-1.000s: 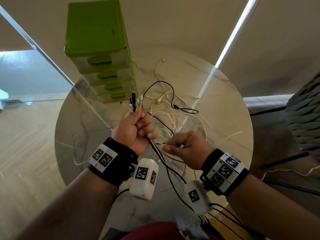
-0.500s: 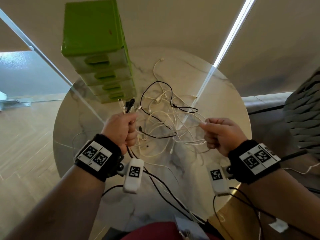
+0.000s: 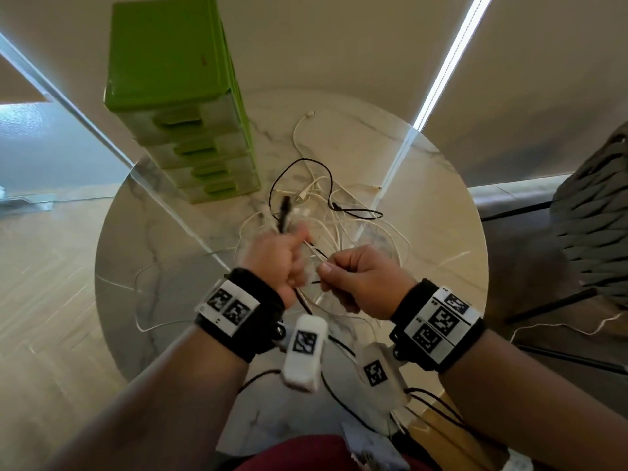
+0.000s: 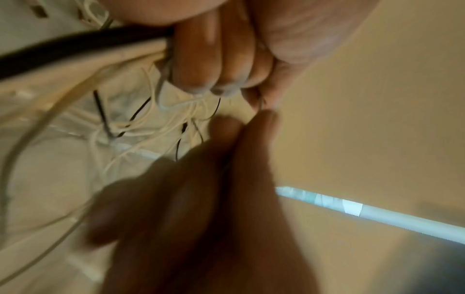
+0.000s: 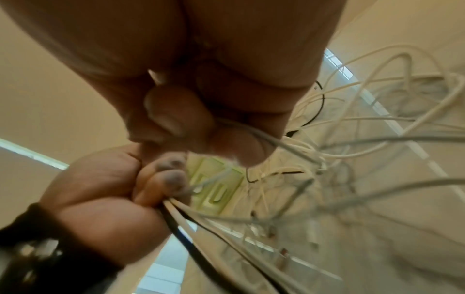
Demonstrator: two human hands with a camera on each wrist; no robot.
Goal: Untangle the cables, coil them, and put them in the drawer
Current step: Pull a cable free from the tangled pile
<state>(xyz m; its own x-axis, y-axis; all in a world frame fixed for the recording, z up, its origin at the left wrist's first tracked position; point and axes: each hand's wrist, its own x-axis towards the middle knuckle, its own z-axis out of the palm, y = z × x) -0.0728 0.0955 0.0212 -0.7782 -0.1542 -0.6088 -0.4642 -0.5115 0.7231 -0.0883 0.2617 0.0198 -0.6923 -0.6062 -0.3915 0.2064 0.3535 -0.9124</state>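
1. Head view, far left: a green drawer unit [image 3: 180, 96] with four stacked drawers stands at the back left of a round marble table [image 3: 136, 232]. All four drawers look closed.
2. Just right of centre-left, the person's left hand [image 3: 275, 260] is raised above the table, its fingers curled tight around a bundle of cables [image 3: 314, 253]. A black plug end [image 3: 283, 212] sticks up out of the top of this fist.
3. From the left wrist view, a thick black cable [image 4: 75, 47] and several white ones leave the closed fingers [image 4: 201, 59] together.
4. Beyond and between the hands, the tangle of white and black cables [image 3: 326, 205] lies loose on the middle of the table, near the drawer unit but not in it.
5. To the right, the right hand [image 3: 363, 283] sits just beside the left, thumb and forefinger pinching a thin white cable [image 5: 276, 143] that leads from the bundle.
6. Far right, a dark woven chair [image 3: 594, 212] stands beside the table.
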